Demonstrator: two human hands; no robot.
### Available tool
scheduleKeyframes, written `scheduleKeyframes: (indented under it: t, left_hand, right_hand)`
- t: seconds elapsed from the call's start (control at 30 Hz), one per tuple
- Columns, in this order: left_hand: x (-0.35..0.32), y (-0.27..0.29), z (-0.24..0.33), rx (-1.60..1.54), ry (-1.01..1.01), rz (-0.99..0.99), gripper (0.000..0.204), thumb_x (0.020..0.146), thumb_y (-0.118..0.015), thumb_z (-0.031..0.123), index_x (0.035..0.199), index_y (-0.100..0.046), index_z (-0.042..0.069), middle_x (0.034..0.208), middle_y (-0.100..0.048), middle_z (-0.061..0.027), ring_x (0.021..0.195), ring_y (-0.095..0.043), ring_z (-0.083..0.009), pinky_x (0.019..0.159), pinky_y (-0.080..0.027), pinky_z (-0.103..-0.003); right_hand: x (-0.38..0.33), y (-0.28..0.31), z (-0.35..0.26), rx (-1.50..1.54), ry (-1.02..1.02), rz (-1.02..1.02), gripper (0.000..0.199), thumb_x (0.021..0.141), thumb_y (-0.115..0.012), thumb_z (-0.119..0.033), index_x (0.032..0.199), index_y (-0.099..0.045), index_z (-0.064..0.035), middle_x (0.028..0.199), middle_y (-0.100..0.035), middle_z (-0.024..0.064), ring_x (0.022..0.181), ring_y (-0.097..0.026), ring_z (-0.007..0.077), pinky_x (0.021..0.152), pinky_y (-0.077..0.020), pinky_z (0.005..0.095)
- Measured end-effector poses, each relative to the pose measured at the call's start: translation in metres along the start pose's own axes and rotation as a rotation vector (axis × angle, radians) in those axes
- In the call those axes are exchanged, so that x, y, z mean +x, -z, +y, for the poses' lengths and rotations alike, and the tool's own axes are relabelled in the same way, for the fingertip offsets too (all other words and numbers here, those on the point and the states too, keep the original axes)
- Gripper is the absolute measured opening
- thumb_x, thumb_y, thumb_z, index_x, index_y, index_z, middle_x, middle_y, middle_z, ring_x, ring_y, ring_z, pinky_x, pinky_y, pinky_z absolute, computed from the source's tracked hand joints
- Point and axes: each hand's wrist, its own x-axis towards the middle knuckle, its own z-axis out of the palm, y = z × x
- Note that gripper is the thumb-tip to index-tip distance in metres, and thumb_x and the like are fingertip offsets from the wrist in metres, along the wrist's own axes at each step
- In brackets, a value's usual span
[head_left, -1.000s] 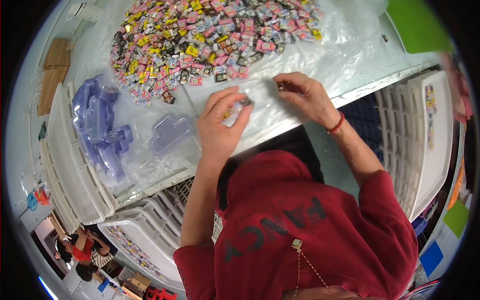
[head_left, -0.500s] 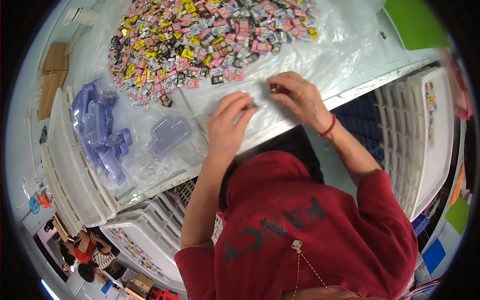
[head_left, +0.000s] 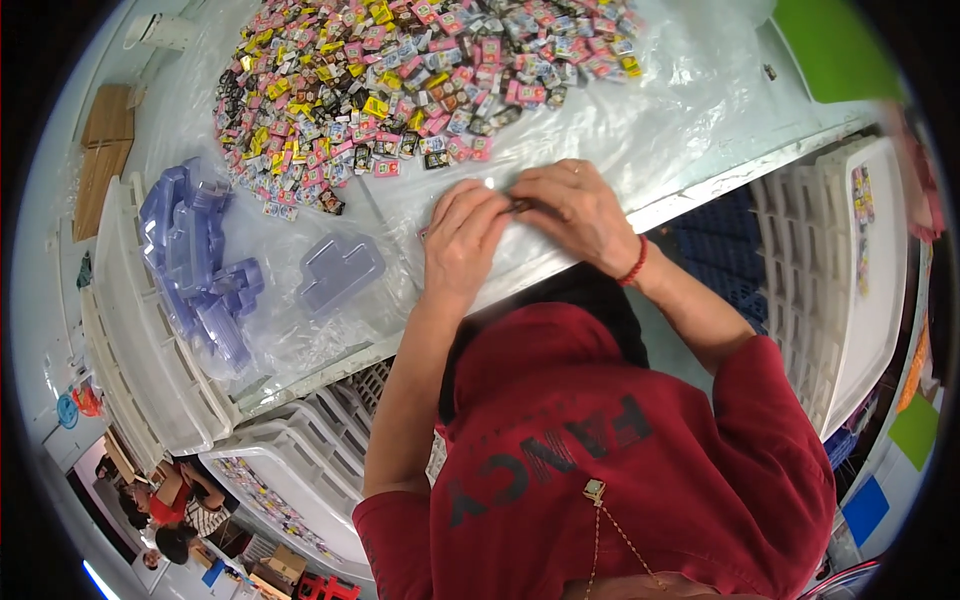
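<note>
A small dark wrapped item [head_left: 520,205] sits pinched between the fingertips of both hands, mostly hidden, so its shape cannot be told. It lies low over the clear plastic sheet [head_left: 690,110] on the bench, just below the heap of small colourful packets [head_left: 400,80].

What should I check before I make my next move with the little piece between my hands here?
1. Both hands on the piece: ok. The left hand and right hand meet over a small dark item.
2. Grip firm: cannot tell, the fingers hide most of it.
3. Supply within reach: ok. The pile of small colourful packets lies just beyond the hands.
4. Clear tray handy: ok. One clear plastic tray lies alone to the left of the left hand.
5. Spare trays: ok. A stack of clear trays sits further left.
6. Plastic sheet flat: not ok, it is wrinkled.
</note>
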Motion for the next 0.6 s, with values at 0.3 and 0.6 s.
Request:
scheduleKeyframes:
  t: [0.3,0.6]
  left_hand:
    - [-0.003,0.002,-0.004,-0.043,0.042,-0.018,0.014,0.074,-0.071,0.001,0.087,-0.068,0.002,0.096,-0.064,-0.0081,0.094,-0.062,-0.0267,0.081,-0.051,-0.036]
    - [-0.003,0.003,-0.005,-0.077,0.03,0.025,0.01,0.075,-0.067,-0.002,0.084,-0.067,0.0,0.093,-0.065,-0.0088,0.089,-0.063,-0.0268,0.076,-0.053,-0.035]
  right_hand:
    - [0.006,0.005,0.0,-0.124,0.068,-0.077,0.021,0.072,-0.073,-0.011,0.092,-0.067,-0.0061,0.099,-0.067,0.0072,0.09,-0.062,0.0243,0.081,-0.0453,0.0352]
    - [-0.004,-0.006,0.0,-0.234,0.198,0.092,0.02,0.071,-0.07,-0.007,0.09,-0.067,-0.0047,0.099,-0.065,0.0079,0.084,-0.061,0.0242,0.077,-0.0476,0.0368]
